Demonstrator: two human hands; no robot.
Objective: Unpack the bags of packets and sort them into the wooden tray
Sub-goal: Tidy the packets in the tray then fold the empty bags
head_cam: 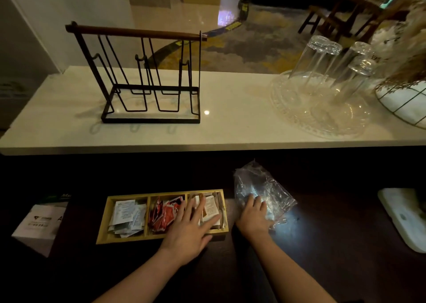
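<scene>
A wooden tray (104,226) with three compartments lies on the dark counter. White packets (126,217) fill its left compartment, red packets (164,215) the middle one, and white-and-brown packets (210,207) the right one. My left hand (191,228) lies flat, fingers spread, over the middle and right compartments, pressing on the packets. My right hand (253,218) rests to the right of the tray on a crumpled clear plastic bag (262,187), which looks empty. Whether the fingers grip the bag or only lie on it is unclear.
A black wire rack (147,77) with a wooden handle stands on the raised white ledge. Upturned glasses (322,65) sit on a clear glass tray (322,118) at right. A white box (39,224) lies left of the tray, a white board (405,215) far right.
</scene>
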